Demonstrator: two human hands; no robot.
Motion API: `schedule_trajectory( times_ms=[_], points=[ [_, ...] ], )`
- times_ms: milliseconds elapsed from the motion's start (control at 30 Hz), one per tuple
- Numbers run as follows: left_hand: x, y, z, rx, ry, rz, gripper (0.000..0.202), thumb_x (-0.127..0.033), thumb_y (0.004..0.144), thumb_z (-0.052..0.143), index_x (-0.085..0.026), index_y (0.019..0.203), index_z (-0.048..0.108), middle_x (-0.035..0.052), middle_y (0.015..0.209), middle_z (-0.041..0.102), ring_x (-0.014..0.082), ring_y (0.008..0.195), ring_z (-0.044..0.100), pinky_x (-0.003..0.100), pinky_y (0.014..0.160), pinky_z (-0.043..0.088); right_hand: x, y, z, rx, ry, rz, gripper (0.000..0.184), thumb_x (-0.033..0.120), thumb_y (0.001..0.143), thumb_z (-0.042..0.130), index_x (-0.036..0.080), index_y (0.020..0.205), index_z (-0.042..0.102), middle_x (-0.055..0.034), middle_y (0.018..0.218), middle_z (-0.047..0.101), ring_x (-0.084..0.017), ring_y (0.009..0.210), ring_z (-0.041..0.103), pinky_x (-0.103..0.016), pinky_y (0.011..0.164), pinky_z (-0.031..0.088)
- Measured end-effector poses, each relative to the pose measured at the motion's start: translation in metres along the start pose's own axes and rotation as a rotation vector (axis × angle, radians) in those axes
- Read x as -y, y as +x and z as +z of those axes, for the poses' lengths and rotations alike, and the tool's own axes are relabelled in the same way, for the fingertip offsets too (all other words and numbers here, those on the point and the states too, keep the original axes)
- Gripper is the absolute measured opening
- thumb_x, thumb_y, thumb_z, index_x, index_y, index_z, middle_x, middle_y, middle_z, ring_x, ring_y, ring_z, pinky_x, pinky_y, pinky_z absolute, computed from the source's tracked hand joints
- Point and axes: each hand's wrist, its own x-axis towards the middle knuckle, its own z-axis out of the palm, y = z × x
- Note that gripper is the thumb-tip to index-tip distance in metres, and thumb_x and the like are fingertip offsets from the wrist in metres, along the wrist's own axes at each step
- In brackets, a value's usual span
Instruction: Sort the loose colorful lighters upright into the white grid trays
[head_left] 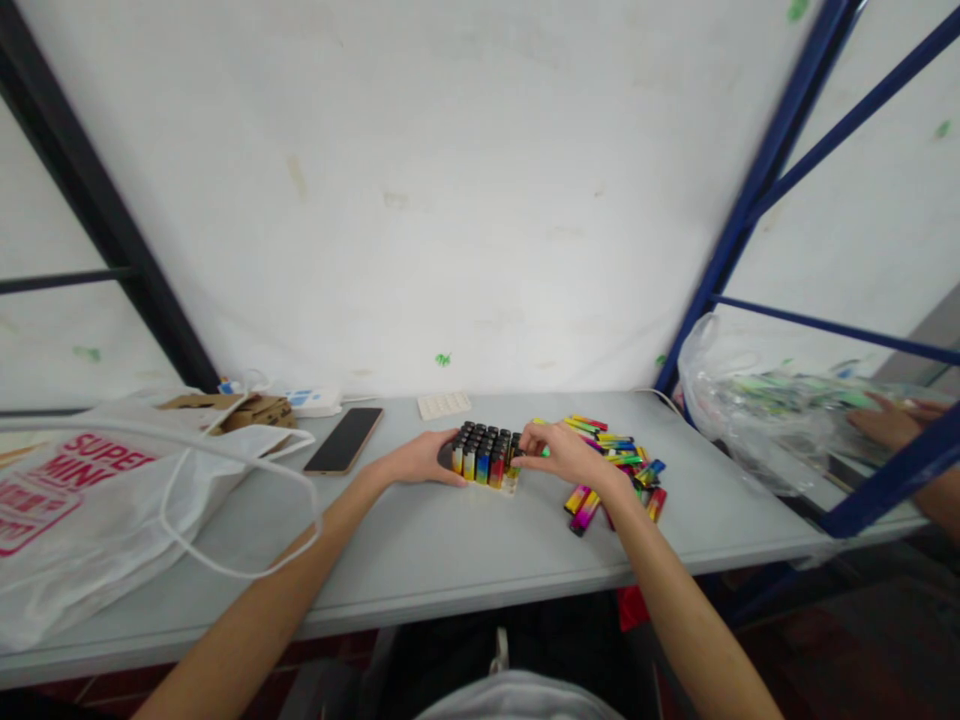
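Upright lighters with black tops and multicoloured bodies stand in close rows in a pale tray on the table. My left hand is closed round the left end of this block, thumb in front and fingers behind. At the tray's right end my right hand pinches a lighter, which its fingers mostly hide. To the right, partly behind my right wrist, lies a loose pile of lighters in yellow, pink, green and blue.
A phone and a white slotted tray lie behind. At left are a white plastic bag, a cable and cardboard. Blue frame posts and a clear bag stand right, with another person's hands beyond.
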Motion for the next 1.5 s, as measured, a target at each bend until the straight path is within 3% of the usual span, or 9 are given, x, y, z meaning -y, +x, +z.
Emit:
schedule_trajectory(
  times_ms=[300,500,700,833,967,1133,1233,1400,1500],
  points=[
    [0.003,0.0,0.001,0.001,0.005,0.0,0.084,-0.053,0.069,0.087,-0.02,0.142,0.058,0.008,0.14,0.068,0.0345,0.125,0.064,0.043,0.109,0.048,-0.009,0.0,-0.01,-0.13,-0.057,0.039,0.037,0.055,0.092,0.067,0.021,0.08,0.068,-0.0003,0.066,0.07,-0.016,0.06,0.06,-0.027,0.059,0.043],
    [0.007,0.001,0.001,0.0,0.024,-0.003,0.085,-0.052,0.068,0.089,-0.022,0.141,0.058,0.007,0.142,0.067,0.0341,0.128,0.063,0.041,0.112,0.046,-0.072,0.004,-0.041,-0.298,-0.267,0.26,0.02,0.029,0.097,0.059,0.017,0.098,0.075,-0.0108,0.09,0.08,-0.023,0.081,0.072,-0.035,0.08,0.054],
    [0.011,0.002,0.002,-0.008,0.007,0.006,0.084,-0.052,0.068,0.089,-0.023,0.141,0.058,0.0065,0.141,0.068,0.0339,0.128,0.063,0.041,0.111,0.047,-0.11,0.023,-0.047,-0.097,-0.439,0.321,0.032,0.021,0.09,0.067,0.012,0.12,0.076,-0.0193,0.13,0.072,-0.032,0.122,0.067,-0.041,0.108,0.048],
    [0.013,0.002,0.003,-0.007,0.002,0.004,0.084,-0.052,0.067,0.089,-0.022,0.14,0.059,0.0071,0.139,0.069,0.0345,0.125,0.065,0.041,0.109,0.048,-0.108,0.03,-0.04,0.008,-0.478,0.283,0.035,0.033,0.093,0.068,0.012,0.118,0.078,-0.0181,0.123,0.075,-0.032,0.114,0.071,-0.038,0.101,0.052],
    [0.01,0.002,0.003,-0.011,0.011,0.013,0.081,-0.051,0.068,0.089,-0.02,0.137,0.061,0.0084,0.139,0.069,0.0352,0.127,0.064,0.041,0.109,0.048,-0.107,0.036,-0.032,0.105,-0.51,0.327,0.023,0.025,0.088,0.071,0.015,0.106,0.081,-0.0148,0.106,0.08,-0.028,0.094,0.075,-0.033,0.086,0.054],
    [0.007,0.001,0.001,0.004,0.009,-0.003,0.084,-0.048,0.069,0.089,-0.019,0.141,0.058,0.0087,0.142,0.067,0.0343,0.128,0.063,0.04,0.111,0.046,-0.108,0.04,-0.025,0.041,-0.513,0.329,0.018,0.021,0.087,0.071,0.015,0.101,0.08,-0.0147,0.106,0.079,-0.027,0.097,0.073,-0.034,0.09,0.053],
    [0.008,0.001,0.002,0.009,0.003,-0.004,0.084,-0.049,0.068,0.089,-0.019,0.141,0.058,0.0085,0.14,0.068,0.0342,0.127,0.064,0.04,0.11,0.047,-0.104,0.037,-0.026,-0.172,-0.297,0.306,0.022,0.027,0.09,0.069,0.015,0.107,0.076,-0.0148,0.109,0.077,-0.025,0.099,0.072,-0.035,0.091,0.055],
    [0.009,0.002,0.003,-0.01,0.006,0.0,0.086,-0.052,0.067,0.09,-0.021,0.141,0.059,0.008,0.142,0.067,0.0351,0.129,0.063,0.041,0.112,0.046,-0.076,0.024,-0.033,-0.485,0.361,0.236,0.047,0.052,0.082,0.076,0.019,0.115,0.071,-0.0077,0.108,0.072,-0.016,0.07,0.069,-0.032,0.068,0.057],
    [0.009,0.001,0.002,-0.017,0.015,0.006,0.087,-0.052,0.068,0.089,-0.02,0.142,0.058,0.0079,0.143,0.066,0.0352,0.13,0.062,0.041,0.112,0.045,-0.051,0.015,-0.035,-0.597,0.569,0.192,0.049,0.048,0.071,0.087,0.022,0.111,0.074,-0.0049,0.104,0.072,-0.015,0.074,0.065,-0.029,0.069,0.054]
  ],
)
